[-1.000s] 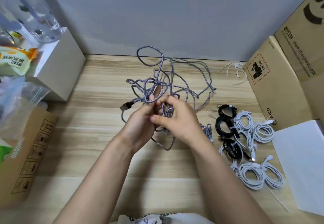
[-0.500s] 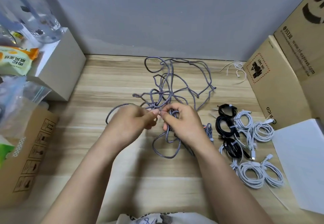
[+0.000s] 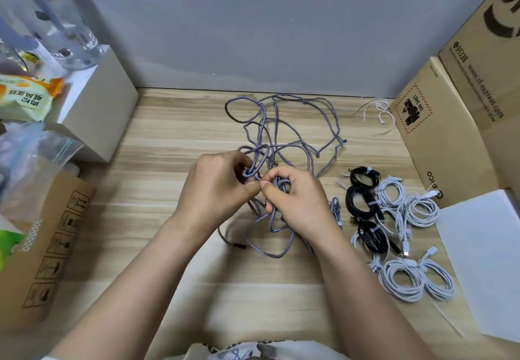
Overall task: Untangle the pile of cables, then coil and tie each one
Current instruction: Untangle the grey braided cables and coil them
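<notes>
Over the wooden table (image 3: 174, 140), left of the tied coils (image 3: 394, 218), the left hand (image 3: 216, 190) and right hand (image 3: 298, 204) each pinch strands of the braided cable tangle (image 3: 281, 134), seemingly to tease one knot apart without tightening it

Both forearms are bare to the frame's lower corners, the left hand (image 3: 218, 188) and right hand (image 3: 299, 203) wearing no rings or watch. Below them shows a pale garment (image 3: 253, 351), seemingly dark-printed.

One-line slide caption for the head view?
Both hands pick at a tangled braided cable; coiled, tied cables lie alongside.
</notes>
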`<state>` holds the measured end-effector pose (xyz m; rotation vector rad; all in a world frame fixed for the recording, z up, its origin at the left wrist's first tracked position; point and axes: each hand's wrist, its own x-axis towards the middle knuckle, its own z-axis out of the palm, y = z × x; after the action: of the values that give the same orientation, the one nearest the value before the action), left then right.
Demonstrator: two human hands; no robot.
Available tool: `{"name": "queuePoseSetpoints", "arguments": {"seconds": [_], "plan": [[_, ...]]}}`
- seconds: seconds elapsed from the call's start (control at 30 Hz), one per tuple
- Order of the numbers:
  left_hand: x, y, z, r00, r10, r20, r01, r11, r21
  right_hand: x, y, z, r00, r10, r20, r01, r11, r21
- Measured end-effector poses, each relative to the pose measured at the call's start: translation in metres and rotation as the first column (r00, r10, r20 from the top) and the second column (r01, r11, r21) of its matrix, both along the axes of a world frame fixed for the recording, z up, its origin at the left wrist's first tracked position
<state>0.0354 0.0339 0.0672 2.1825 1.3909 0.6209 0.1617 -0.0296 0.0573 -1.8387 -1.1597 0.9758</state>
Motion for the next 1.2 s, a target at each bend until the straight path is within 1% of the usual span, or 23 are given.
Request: {"name": "queuePoseSetpoints", "arguments": {"seconds": [0.07,0.13,0.2,0.27,0.33,0.37,0.43,0.47,0.5,0.57,0.63,0.67,0.7,0.73,0.77,0.8,0.83,0.87,0.9,0.97,1.0,1.1,1.2], "plan": [[-0.005,0.006,0.001,0.998,0.059,-0.010,-0.059,0.998,0.037,0.005,-0.001,0.001,0.998,-0.055,0.030,0.055,0.998,0.006],[-0.020,0.023,-0.004,0.986,0.160,0.038,-0.159,0.987,-0.027,0.014,-0.004,0.003,0.993,-0.119,0.008,0.119,0.993,0.003],[-0.035,0.038,-0.010,0.961,0.219,0.168,-0.181,0.959,-0.217,0.023,-0.007,0.008,0.987,-0.149,-0.066,0.150,0.989,0.008],[-0.042,0.049,-0.019,0.910,0.263,0.320,-0.119,0.906,-0.406,0.026,-0.008,0.012,0.982,-0.148,-0.113,0.152,0.988,0.020],[-0.047,0.059,-0.031,0.880,0.291,0.374,-0.096,0.882,-0.461,0.025,-0.007,0.013,0.980,-0.140,-0.141,0.146,0.989,0.027],[-0.049,0.064,-0.036,0.864,0.312,0.395,-0.114,0.886,-0.450,0.024,-0.007,0.014,0.979,-0.134,-0.156,0.140,0.990,0.025],[-0.053,0.077,-0.043,0.828,0.390,0.403,-0.230,0.891,-0.391,0.021,-0.007,0.015,0.972,-0.126,-0.196,0.133,0.991,0.022],[-0.055,0.085,-0.047,0.828,0.430,0.360,-0.313,0.887,-0.340,0.019,-0.007,0.017,0.967,-0.123,-0.222,0.132,0.991,0.025],[-0.058,0.090,-0.049,0.844,0.465,0.267,-0.396,0.876,-0.275,0.018,-0.008,0.018,0.962,-0.121,-0.243,0.133,0.991,0.033],[-0.057,0.090,-0.046,0.871,0.484,0.082,-0.474,0.873,-0.114,0.016,-0.009,0.020,0.954,-0.121,-0.274,0.141,0.989,0.054],[-0.049,0.078,-0.040,0.917,0.392,0.071,-0.396,0.916,0.060,0.015,-0.010,0.019,0.950,-0.128,-0.283,0.154,0.986,0.070],[-0.044,0.069,-0.037,0.949,0.298,0.099,-0.310,0.941,0.139,0.015,-0.009,0.018,0.951,-0.128,-0.282,0.156,0.985,0.079],[-0.038,0.061,-0.037,0.977,0.177,0.122,-0.197,0.965,0.175,0.015,-0.008,0.016,0.952,-0.126,-0.280,0.156,0.984,0.088],[-0.030,0.051,-0.037,0.988,0.051,0.144,-0.076,0.982,0.171,0.015,-0.007,0.015,0.953,-0.119,-0.279,0.150,0.984,0.095],[-0.023,0.042,-0.041,0.982,-0.068,0.174,0.047,0.991,0.122,0.014,-0.007,0.014,0.953,-0.107,-0.282,0.141,0.985,0.102],[-0.015,0.034,-0.042,0.967,-0.148,0.206,0.145,0.989,0.027,0.013,-0.006,0.015,0.951,-0.091,-0.296,0.130,0.985,0.116],[-0.009,0.027,-0.047,0.953,-0.183,0.243,0.213,0.972,-0.102,0.011,-0.006,0.016,0.945,-0.068,-0.319,0.117,0.984,0.137],[-0.006,0.024,-0.056,0.945,-0.198,0.261,0.257,0.942,-0.214,0.010,-0.006,0.018,0.937,-0.038,-0.348,0.102,0.981,0.166],[-0.003,0.023,-0.066,0.947,-0.206,0.247,0.273,0.922,-0.276,0.009,-0.006,0.021,0.926,-0.008,-0.378,0.091,0.975,0.202],[-0.004,0.024,-0.083,0.975,-0.180,0.129,0.211,0.929,-0.305,0.008,-0.008,0.027,0.899,0.034,-0.436,0.100,0.955,0.280],[-0.005,0.025,-0.089,0.983,-0.139,0.117,0.170,0.931,-0.324,0.009,-0.009,0.031,0.885,0.042,-0.464,0.122,0.940,0.319],[-0.013,0.032,-0.096,0.971,0.000,0.238,0.104,0.900,-0.424,0.015,-0.011,0.036,0.841,0.026,-0.541,0.225,0.891,0.393],[-0.025,0.042,-0.097,0.951,0.082,0.297,0.076,0.872,-0.484,0.018,-0.012,0.037,0.792,-0.065,-0.607,0.353,0.861,0.368]]}}
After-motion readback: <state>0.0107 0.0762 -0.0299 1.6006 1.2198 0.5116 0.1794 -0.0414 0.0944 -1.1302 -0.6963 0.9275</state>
